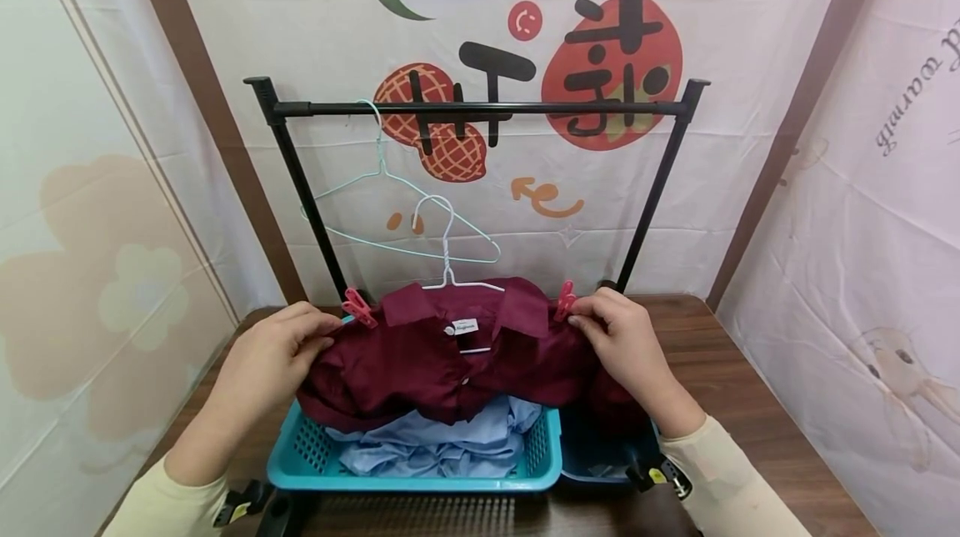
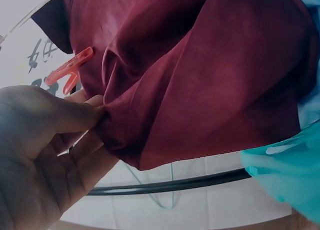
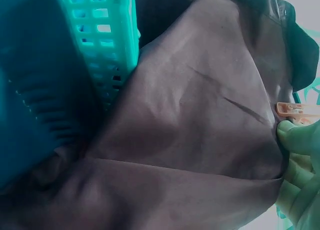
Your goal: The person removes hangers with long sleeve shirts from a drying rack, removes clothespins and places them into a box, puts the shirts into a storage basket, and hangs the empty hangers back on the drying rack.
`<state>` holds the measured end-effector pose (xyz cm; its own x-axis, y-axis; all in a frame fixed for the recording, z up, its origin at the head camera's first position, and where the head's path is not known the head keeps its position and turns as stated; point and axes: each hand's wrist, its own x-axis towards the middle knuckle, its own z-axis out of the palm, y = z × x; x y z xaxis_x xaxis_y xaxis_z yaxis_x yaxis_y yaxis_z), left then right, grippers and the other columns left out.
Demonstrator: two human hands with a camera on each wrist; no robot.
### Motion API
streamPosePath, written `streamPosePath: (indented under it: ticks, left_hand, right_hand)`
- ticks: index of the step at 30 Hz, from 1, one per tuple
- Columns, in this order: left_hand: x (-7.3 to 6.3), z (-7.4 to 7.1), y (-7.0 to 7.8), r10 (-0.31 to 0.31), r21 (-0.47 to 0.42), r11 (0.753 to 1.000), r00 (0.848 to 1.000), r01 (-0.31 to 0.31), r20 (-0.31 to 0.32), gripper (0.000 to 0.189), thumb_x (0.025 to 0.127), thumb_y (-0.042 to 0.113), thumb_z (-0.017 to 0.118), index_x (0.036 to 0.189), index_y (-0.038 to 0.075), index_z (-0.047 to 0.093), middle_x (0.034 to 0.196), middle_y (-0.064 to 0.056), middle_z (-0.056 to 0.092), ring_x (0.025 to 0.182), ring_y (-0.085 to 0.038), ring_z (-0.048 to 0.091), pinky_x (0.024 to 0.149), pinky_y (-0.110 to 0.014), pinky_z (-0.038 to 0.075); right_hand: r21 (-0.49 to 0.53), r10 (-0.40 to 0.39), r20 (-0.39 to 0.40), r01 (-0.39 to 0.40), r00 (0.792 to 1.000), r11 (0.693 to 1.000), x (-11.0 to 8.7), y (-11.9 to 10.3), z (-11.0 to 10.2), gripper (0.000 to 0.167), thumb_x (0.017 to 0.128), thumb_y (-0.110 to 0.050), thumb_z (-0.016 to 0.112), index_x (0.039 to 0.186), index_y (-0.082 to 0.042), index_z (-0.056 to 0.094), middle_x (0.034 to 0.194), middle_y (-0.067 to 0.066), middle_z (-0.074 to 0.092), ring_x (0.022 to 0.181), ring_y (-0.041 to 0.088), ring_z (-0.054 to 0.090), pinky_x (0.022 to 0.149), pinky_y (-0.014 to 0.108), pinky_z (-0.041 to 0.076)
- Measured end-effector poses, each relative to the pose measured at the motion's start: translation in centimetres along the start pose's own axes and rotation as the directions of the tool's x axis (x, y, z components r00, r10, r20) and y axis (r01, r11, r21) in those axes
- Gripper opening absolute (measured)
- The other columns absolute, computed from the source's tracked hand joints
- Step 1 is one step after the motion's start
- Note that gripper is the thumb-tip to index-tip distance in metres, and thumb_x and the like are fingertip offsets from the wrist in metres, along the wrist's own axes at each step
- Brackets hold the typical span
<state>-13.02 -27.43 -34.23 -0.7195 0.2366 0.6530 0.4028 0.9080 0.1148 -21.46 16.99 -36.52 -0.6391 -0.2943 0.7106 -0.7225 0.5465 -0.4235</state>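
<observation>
L hand [image 1: 270, 362] & R hand [image 1: 630, 345] pinch shirt [image 1: 423, 374] w/ fingers [image 1: 318, 323], lower ctr of frame. Best tug evenly, w/o popping pegs [image 1: 566, 302].

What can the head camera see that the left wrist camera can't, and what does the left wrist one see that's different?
Only the head view shows the right hand, the white label inside the collar and the dark blue basket.

Only the left wrist view shows the palm of the left hand.

Both show the maroon shirt that the left hand pinches, the red clip nearby and the turquoise basket.
</observation>
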Motion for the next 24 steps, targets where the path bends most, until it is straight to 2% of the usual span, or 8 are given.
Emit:
streamPosePath:
  ticks: [6,13,16,20,24]
  left_hand:
    - [-0.2,0.4,0.0,0.013,0.037,0.999,0.997,-0.011,-0.070,0.023,0.081,0.005,0.084,0.095,0.021,0.077,0.089,0.012,0.067,0.070,-0.008,0.058,0.060,-0.036,0.049]
    - [-0.4,0.4,0.1,0.006,0.040,0.999,0.997,-0.003,-0.083,0.023,0.081,0.005,0.085,0.095,0.021,0.077,0.087,0.012,0.067,0.068,-0.007,0.057,0.058,-0.035,0.047]
    - [-0.5,0.4,0.0,0.005,0.038,0.999,0.996,-0.002,-0.085,0.023,0.080,0.005,0.085,0.095,0.021,0.077,0.086,0.011,0.066,0.067,-0.007,0.056,0.057,-0.035,0.047]
    - [-0.5,0.4,0.0,0.007,0.035,0.999,0.996,-0.004,-0.087,0.023,0.081,0.004,0.084,0.095,0.020,0.077,0.086,0.011,0.066,0.067,-0.007,0.055,0.057,-0.035,0.047]
    - [-0.5,0.4,-0.1,0.009,0.031,0.999,0.996,-0.006,-0.087,0.023,0.081,0.004,0.084,0.095,0.020,0.076,0.086,0.011,0.066,0.067,-0.006,0.055,0.057,-0.035,0.047]
  right_hand:
    - [0.018,0.043,0.047,-0.044,0.998,0.999,0.1,-0.2,-0.4,0.014,0.088,-0.004,0.080,0.095,-0.016,0.077,0.092,-0.007,0.068,0.081,0.007,0.059,0.071,0.020,0.052]
    - [0.006,0.064,0.127,-0.066,0.990,0.998,0.7,-0.3,-1.2,0.013,0.089,-0.009,0.081,0.097,-0.018,0.077,0.093,-0.007,0.069,0.081,0.008,0.059,0.070,0.025,0.051]
    - [0.059,0.125,0.186,-0.138,0.975,0.989,1.0,-0.4,-1.6,0.016,0.090,-0.015,0.081,0.105,-0.019,0.076,0.100,-0.006,0.071,0.086,0.008,0.064,0.074,0.024,0.055]
    - [0.131,0.212,0.247,-0.249,0.945,0.960,1.5,-0.6,-1.9,0.031,0.091,-0.024,0.081,0.120,-0.019,0.072,0.112,-0.005,0.072,0.096,0.010,0.070,0.079,0.026,0.059]
    - [0.180,0.245,0.264,-0.297,0.933,0.938,1.9,-0.8,-1.8,0.043,0.091,-0.030,0.080,0.130,-0.018,0.067,0.115,-0.001,0.072,0.098,0.013,0.071,0.081,0.026,0.058]
